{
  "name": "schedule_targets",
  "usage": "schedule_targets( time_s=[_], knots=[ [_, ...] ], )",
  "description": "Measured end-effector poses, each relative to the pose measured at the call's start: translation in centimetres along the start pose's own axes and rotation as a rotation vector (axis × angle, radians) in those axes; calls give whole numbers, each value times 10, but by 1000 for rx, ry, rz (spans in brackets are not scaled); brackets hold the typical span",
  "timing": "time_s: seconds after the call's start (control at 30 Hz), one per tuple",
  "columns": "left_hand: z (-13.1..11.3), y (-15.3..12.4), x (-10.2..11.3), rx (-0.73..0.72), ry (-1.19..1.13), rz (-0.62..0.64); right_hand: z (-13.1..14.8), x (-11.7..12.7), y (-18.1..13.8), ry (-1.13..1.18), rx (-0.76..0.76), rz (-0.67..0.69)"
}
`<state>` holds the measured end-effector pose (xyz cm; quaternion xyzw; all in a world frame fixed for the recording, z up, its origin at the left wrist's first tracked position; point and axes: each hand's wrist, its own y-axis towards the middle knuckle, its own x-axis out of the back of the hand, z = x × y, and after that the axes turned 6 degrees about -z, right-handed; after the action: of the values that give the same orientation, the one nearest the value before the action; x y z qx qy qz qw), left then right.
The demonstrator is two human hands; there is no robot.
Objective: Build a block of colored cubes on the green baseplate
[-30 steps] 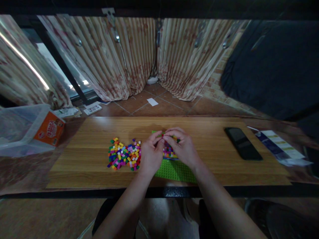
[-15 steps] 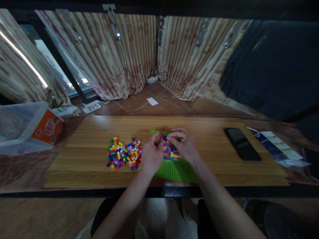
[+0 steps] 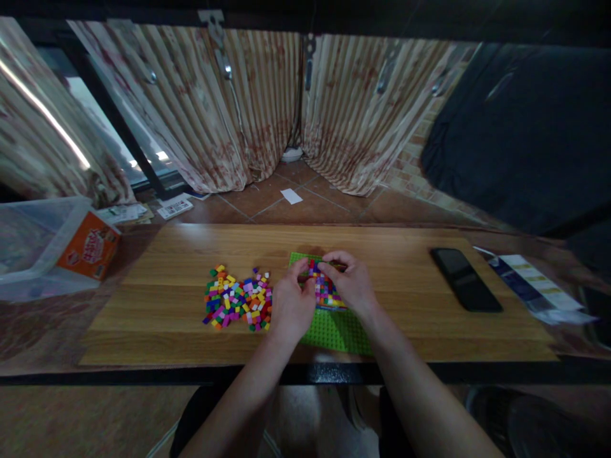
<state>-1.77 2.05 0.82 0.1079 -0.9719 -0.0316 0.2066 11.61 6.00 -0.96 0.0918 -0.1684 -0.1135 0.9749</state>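
While fingers overhang, the baseplate runs lengthwise forward.

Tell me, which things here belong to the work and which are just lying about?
Part of the work:
green board, between left hand and right hand
bricks on the board
loose bricks, piled beside

Just lying about, it seems:
phone
leaflet
clear bin
white paper on the floor

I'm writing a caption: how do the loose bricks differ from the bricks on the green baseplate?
The loose bricks lie jumbled; the mounted bricks sit in rows. The loose bricks rest on the tabletop; the mounted bricks are on the green baseplate. Both are multicoloured.
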Motion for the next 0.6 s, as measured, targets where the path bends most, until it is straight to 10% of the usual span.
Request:
schedule_targets(
  time_s=[0.4, 0.6],
  knots=[
    [1, -4, 0, -40, 70, -22, -9, -4, 3, 150, -18, 72],
    [2, -5, 7, 38, 122, 65, -9, 3, -7, 287, -144, -159]
  ],
)
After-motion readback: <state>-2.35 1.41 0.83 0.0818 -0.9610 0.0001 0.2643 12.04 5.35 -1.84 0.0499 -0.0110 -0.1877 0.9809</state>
